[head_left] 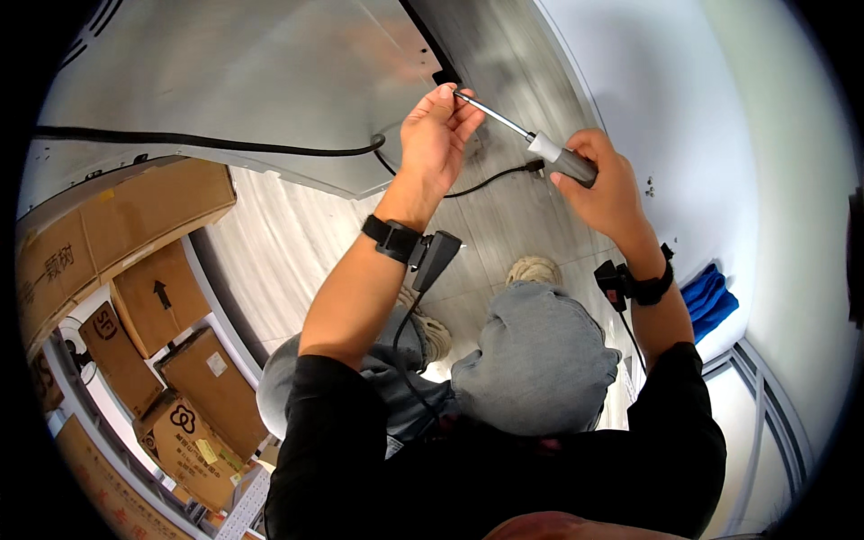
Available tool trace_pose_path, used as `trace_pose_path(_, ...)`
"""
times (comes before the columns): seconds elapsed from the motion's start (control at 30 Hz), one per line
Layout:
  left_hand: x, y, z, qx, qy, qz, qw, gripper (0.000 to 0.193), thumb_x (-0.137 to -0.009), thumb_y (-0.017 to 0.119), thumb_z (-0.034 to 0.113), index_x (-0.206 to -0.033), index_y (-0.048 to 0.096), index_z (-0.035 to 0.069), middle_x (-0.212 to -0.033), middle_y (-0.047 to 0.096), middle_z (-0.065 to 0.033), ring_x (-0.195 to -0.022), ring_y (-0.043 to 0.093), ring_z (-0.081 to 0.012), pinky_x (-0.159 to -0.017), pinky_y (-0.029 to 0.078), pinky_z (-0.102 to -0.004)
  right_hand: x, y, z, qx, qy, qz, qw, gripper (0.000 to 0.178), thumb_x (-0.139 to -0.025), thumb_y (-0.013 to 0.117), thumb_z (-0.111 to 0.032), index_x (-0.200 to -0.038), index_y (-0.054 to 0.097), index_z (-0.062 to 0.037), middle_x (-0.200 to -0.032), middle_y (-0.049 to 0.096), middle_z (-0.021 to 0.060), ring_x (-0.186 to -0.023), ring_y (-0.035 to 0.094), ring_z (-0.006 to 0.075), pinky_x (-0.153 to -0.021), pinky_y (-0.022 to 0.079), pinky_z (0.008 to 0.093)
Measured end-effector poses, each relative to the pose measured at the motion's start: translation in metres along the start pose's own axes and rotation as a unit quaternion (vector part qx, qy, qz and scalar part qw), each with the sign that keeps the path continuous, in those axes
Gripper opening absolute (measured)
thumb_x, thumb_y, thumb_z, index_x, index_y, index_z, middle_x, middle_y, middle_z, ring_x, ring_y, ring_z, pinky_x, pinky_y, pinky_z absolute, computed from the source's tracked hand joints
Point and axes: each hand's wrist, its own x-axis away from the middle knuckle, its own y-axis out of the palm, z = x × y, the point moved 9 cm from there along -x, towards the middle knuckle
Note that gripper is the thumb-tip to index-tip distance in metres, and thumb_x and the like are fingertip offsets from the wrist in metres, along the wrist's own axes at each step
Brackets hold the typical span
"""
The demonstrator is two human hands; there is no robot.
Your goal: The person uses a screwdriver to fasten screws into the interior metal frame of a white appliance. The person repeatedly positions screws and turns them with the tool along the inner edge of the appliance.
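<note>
A screwdriver with a grey and white handle and a long metal shaft slants between my two hands. My right hand is closed round its handle. At the far end of the shaft, the fingers of my left hand pinch the tip; whether a small screw is there too is hidden by the fingers. Just beyond my left hand stands the large grey metal panel of an appliance, with small holes near its edge. Several small screws lie on the white surface to the right of my right hand.
A black cable runs across the panel, and its plug lies on the light wood-look floor. Cardboard boxes fill a shelf at left. A blue cloth rests at right. Wired devices are strapped to both wrists.
</note>
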Motion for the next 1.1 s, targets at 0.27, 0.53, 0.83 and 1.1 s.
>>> trace_pose_path(0.27, -0.011, -0.01, 0.04, -0.125, -0.042, -0.008, 0.991, 0.019, -0.095, 0.047, 0.023, -0.095, 0.056, 0.006, -0.085, 0.06, -0.0035, -0.074, 0.057, -0.0132, -0.067, 0.051, -0.0268, -0.015, 0.013, -0.039, 0.013, -0.031, -0.063, 0.997, 0.03, -0.075, 0.066, -0.013, -0.097, 0.046, -0.0071, -0.074, 0.058, 0.0091, -0.065, 0.057, 0.0221, -0.062, 0.043, 0.0344)
trace_pose_path(0.53, -0.035, -0.015, 0.055, -0.202, -0.08, -0.03, 0.976, 0.021, -0.095, 0.049, 0.025, -0.094, 0.058, 0.006, -0.084, 0.063, -0.0032, -0.078, 0.058, -0.0138, -0.069, 0.047, -0.0257, -0.035, 0.013, -0.08, 0.141, -0.007, -0.092, 0.986, 0.03, -0.077, 0.063, -0.02, -0.097, 0.045, -0.0059, -0.075, 0.058, 0.0104, -0.068, 0.058, 0.0214, -0.062, 0.043, 0.0353)
trace_pose_path(0.83, -0.058, -0.01, 0.062, -0.211, -0.082, -0.124, 0.966, 0.025, -0.093, 0.052, 0.026, -0.104, 0.061, 0.005, -0.087, 0.059, -0.0001, -0.084, 0.055, -0.0124, -0.076, 0.042, -0.0268, -0.026, 0.036, -0.089, 0.074, 0.1, -0.075, 0.989, 0.033, -0.076, 0.064, -0.02, -0.097, 0.045, -0.0044, -0.077, 0.058, 0.0143, -0.068, 0.058, 0.0229, -0.062, 0.044, 0.0347)
trace_pose_path(1.1, -0.066, -0.013, 0.057, -0.204, -0.075, -0.072, 0.973, 0.021, -0.092, 0.054, 0.028, -0.099, 0.063, 0.01, -0.089, 0.059, 0.0016, -0.082, 0.05, -0.0104, -0.074, 0.039, -0.026, -0.001, 0.079, -0.055, -0.108, 0.134, 0.062, 0.983, 0.04, -0.071, 0.068, -0.014, -0.101, 0.045, -0.0032, -0.081, 0.062, 0.014, -0.068, 0.059, 0.0176, -0.062, 0.045, 0.032)
